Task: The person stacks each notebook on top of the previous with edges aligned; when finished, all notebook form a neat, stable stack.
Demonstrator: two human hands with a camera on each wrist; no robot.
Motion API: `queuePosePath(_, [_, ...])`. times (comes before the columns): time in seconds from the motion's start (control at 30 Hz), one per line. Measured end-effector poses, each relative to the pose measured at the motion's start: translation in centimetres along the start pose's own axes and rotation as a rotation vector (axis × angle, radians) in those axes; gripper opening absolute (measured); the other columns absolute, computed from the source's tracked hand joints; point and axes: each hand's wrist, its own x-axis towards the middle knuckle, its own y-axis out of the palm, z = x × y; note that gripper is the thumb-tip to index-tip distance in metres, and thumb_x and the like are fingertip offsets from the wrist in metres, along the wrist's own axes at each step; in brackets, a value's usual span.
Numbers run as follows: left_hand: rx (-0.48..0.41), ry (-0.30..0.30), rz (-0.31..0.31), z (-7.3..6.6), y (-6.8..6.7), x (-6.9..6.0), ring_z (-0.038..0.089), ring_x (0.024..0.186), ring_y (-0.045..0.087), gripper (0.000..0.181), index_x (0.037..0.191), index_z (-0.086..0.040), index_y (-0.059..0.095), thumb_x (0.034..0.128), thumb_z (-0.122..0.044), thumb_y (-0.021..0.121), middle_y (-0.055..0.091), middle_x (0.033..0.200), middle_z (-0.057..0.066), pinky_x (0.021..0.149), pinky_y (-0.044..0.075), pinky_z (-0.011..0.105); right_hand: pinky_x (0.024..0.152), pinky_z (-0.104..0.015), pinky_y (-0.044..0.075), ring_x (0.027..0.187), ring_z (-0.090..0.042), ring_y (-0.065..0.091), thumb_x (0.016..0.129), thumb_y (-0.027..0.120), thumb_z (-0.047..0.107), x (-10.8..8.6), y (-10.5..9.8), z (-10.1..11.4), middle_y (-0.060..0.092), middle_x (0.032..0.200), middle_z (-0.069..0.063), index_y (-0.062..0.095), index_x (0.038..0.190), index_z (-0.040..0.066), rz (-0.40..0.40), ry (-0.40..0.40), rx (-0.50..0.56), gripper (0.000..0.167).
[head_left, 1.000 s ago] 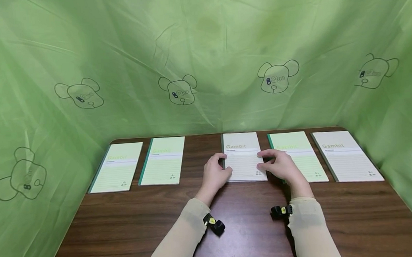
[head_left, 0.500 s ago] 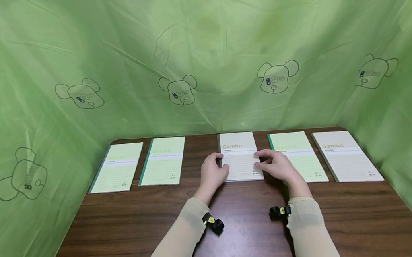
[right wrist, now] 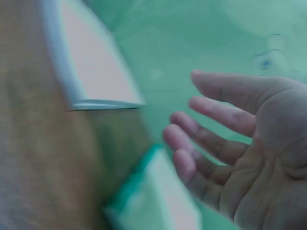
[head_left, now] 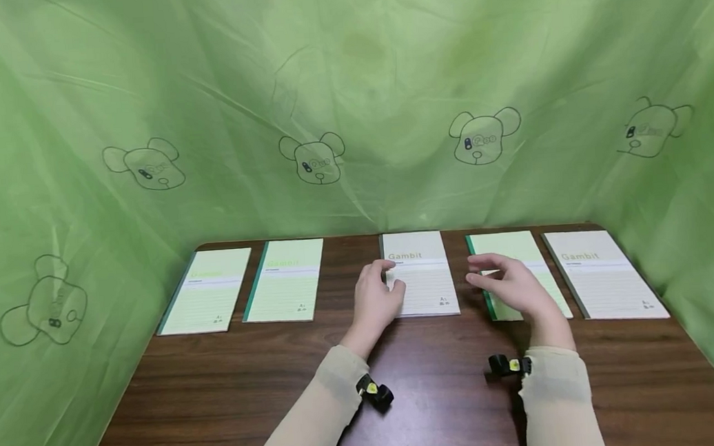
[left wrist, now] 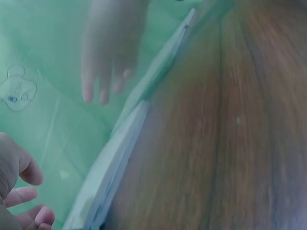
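A white notebook [head_left: 420, 281] with a grey spine lies flat at the middle of the row, "Gambit" on its cover. My left hand [head_left: 377, 297] is over its left edge, thumb and fingers loosely bent and apart. In the left wrist view the left fingers [left wrist: 31, 170] grip nothing. My right hand [head_left: 517, 288] is off the notebook's right side, above a green-spined notebook [head_left: 523, 253] that it partly covers. The right wrist view shows the right fingers [right wrist: 216, 139] relaxed and spread, with nothing between them.
Two pale green notebooks lie on the left, one at the far end [head_left: 207, 296] and one with a green spine [head_left: 286, 283]. Another white notebook [head_left: 606, 275] lies at the far right. All rest on a brown wooden table [head_left: 220, 398], enclosed by green cloth [head_left: 383, 62].
The middle white notebook slid slightly left between both hands, then stayed down. My right hand has since let go and moved right, over the green-spined notebook. The left hand has eased off its edge.
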Motion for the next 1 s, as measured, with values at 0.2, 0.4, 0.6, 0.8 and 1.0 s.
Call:
queuePosePath(0.2, [-0.062, -0.002, 0.06, -2.3, -0.1, -0.7, 0.015, 0.079, 0.066, 0.039, 0.127, -0.009, 0.073, 0.0887, -0.012, 0.074, 0.072, 0.121, 0.009, 0.077, 0.053, 0.032, 0.085, -0.029, 0.055, 0.109, -0.026, 0.07, 0.107, 0.073, 0.037, -2.5, -3.2, 1.8, 0.075, 0.129, -0.01, 0.067, 0.146, 0.01, -0.057, -0.085, -0.193, 0.047])
queuePosePath(0.4, [-0.125, -0.021, 0.101, -4.7, 0.8, -1.0, 0.013, 0.082, 0.067, 0.043, 0.13, -0.011, 0.072, 0.087, -0.011, 0.075, 0.073, 0.124, 0.007, 0.078, 0.055, 0.03, 0.077, -0.031, 0.058, 0.108, -0.034, 0.073, 0.109, 0.071, 0.034, -3.5, -5.7, 0.5, 0.077, 0.126, -0.015, 0.069, 0.141, 0.005, -0.083, -0.115, -0.339, 0.043])
queuePosePath(0.6, [-0.16, -0.08, 0.156, -6.7, 3.6, -0.3, 0.006, 0.082, 0.063, 0.048, 0.135, -0.012, 0.068, 0.088, -0.013, 0.076, 0.072, 0.125, 0.006, 0.079, 0.054, 0.028, 0.077, -0.035, 0.054, 0.106, -0.033, 0.069, 0.11, 0.069, 0.037, -3.8, -7.9, -2.9, 0.074, 0.125, -0.021, 0.065, 0.144, 0.0, -0.086, -0.032, -0.4, 0.051])
queuePosePath(0.8, [-0.209, -0.164, 0.178, -8.0, 6.8, -0.5, 0.009, 0.086, 0.066, 0.052, 0.137, -0.011, 0.065, 0.0868, -0.013, 0.077, 0.073, 0.127, 0.01, 0.082, 0.055, 0.03, 0.08, -0.041, 0.054, 0.116, -0.046, 0.069, 0.11, 0.066, 0.04, -4.0, -9.1, -6.1, 0.071, 0.13, -0.031, 0.066, 0.143, -0.002, -0.118, 0.037, -0.407, 0.054])
queuePosePath(1.0, [-0.118, -0.228, 0.249, -8.8, 9.1, -1.8, 0.019, 0.108, 0.064, 0.055, 0.141, -0.014, 0.063, 0.0891, -0.022, 0.08, 0.067, 0.129, 0.009, 0.095, 0.054, 0.036, 0.078, -0.034, 0.054, 0.11, -0.037, 0.07, 0.111, 0.065, 0.036, -3.3, -9.0, -8.7, 0.071, 0.13, -0.03, 0.067, 0.14, -0.004, -0.105, 0.055, -0.379, 0.05])
